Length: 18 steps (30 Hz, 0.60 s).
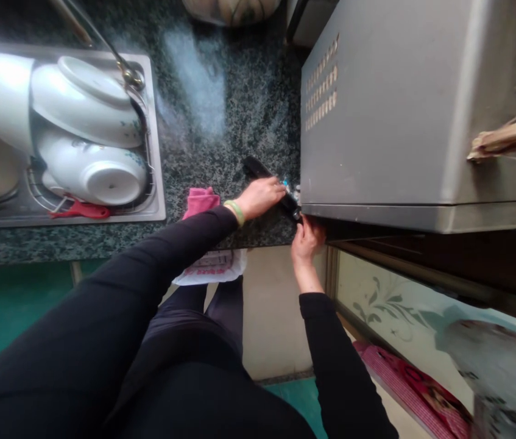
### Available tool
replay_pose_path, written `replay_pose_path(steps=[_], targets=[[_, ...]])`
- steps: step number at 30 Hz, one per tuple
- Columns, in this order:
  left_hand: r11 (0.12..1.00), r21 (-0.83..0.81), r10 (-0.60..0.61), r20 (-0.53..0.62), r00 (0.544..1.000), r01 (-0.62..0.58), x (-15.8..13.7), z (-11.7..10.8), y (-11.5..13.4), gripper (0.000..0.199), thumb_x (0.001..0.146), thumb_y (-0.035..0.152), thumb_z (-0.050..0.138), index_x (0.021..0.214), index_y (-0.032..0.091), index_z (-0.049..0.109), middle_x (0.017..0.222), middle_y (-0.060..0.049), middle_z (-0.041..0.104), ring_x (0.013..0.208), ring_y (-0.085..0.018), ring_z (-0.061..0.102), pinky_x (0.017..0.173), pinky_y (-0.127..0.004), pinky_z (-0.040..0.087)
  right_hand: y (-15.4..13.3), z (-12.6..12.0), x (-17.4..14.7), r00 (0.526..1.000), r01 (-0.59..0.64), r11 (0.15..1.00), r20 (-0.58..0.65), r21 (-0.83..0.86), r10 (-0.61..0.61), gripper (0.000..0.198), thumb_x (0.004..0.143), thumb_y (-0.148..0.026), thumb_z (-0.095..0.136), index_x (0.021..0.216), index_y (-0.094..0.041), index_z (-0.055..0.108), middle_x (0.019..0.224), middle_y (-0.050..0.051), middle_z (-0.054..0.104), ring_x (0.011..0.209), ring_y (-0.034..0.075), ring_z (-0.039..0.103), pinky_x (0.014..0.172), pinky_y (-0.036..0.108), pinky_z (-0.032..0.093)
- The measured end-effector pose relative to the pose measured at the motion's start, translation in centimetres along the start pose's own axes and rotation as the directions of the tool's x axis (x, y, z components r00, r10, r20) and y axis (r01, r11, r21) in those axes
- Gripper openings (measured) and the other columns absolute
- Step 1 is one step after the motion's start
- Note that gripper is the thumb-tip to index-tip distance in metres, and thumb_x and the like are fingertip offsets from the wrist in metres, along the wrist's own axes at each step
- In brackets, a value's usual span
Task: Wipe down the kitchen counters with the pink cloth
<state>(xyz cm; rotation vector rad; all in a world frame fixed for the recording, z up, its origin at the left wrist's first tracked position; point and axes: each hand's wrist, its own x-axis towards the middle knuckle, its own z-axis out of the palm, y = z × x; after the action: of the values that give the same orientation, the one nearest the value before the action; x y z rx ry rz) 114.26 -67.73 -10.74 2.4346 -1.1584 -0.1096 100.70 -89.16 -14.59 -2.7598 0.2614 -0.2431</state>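
Note:
A black rod-shaped object (254, 166) with a shiny tip lies slantwise over the dark granite counter, beside a grey metal box-like appliance (376, 116). Its exact kind I cannot make out. My left hand (258, 198), with a yellow-green band at the wrist, is closed over its middle. At the lower right end, by the appliance's front corner, the fingers of my right hand (307, 239) are pinched together at the tip. Small blue and whitish bits (291, 188) show between the rod and the appliance. A pink cloth (201, 200) lies left of my left wrist.
A metal sink (159, 183) on the left holds a wire rack with white bowls (114, 182) and a red-handled tool (84, 210). A tap (130, 74) stands behind it. A plastic packet (212, 266) hangs at the counter's edge. A glass-fronted cabinet door (388, 299) is at right.

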Motion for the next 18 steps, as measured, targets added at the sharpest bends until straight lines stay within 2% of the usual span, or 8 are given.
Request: replay_pose_path(steps=[6,10,14,18], targets=[[0.996,0.091,0.006,0.034,0.999,-0.009,0.1,-0.3,-0.4,0.035,0.105,0.017,0.044,0.119,0.015,0.075,0.126,-0.011,0.076,0.104,-0.022,0.063,0.09,-0.036,0.05,-0.5,0.5,0.1,1.0,0.003,1.0,-0.013,-0.006,-0.003,0.041,0.104,-0.032,0.045,0.131,-0.023,0.073,0.12,0.016,0.071,0.112,0.029,0.06,0.101,0.046,0.045],[0.993,0.12,0.009,0.045,0.999,-0.014,0.4,-0.6,-0.7,0.036,0.106,0.018,0.041,0.118,0.013,0.075,0.128,-0.012,0.075,0.105,-0.023,0.062,0.086,-0.037,0.049,-0.6,1.0,0.4,0.998,-0.019,0.999,-0.062,-0.036,0.017,0.04,0.104,-0.033,0.043,0.123,-0.02,0.076,0.12,0.018,0.071,0.114,0.03,0.059,0.101,0.047,0.045],[0.995,0.096,0.015,0.041,0.999,-0.019,0.4,-0.6,-1.0,0.035,0.105,0.016,0.044,0.117,0.014,0.076,0.128,-0.01,0.075,0.102,-0.023,0.062,0.085,-0.037,0.048,-0.9,1.1,0.5,0.999,-0.002,1.0,-0.044,-0.022,0.001,0.04,0.104,-0.033,0.045,0.129,-0.023,0.074,0.118,0.016,0.071,0.111,0.029,0.061,0.101,0.045,0.045],[0.999,0.041,-0.008,0.002,1.0,0.008,0.6,-0.5,-1.4,0.034,0.104,0.017,0.045,0.117,0.016,0.076,0.124,-0.011,0.076,0.101,-0.023,0.061,0.084,-0.036,0.048,-1.3,1.4,0.6,0.996,-0.054,0.998,-0.074,-0.028,0.052,0.04,0.104,-0.034,0.043,0.122,-0.02,0.076,0.119,0.018,0.071,0.113,0.031,0.06,0.104,0.049,0.043]])
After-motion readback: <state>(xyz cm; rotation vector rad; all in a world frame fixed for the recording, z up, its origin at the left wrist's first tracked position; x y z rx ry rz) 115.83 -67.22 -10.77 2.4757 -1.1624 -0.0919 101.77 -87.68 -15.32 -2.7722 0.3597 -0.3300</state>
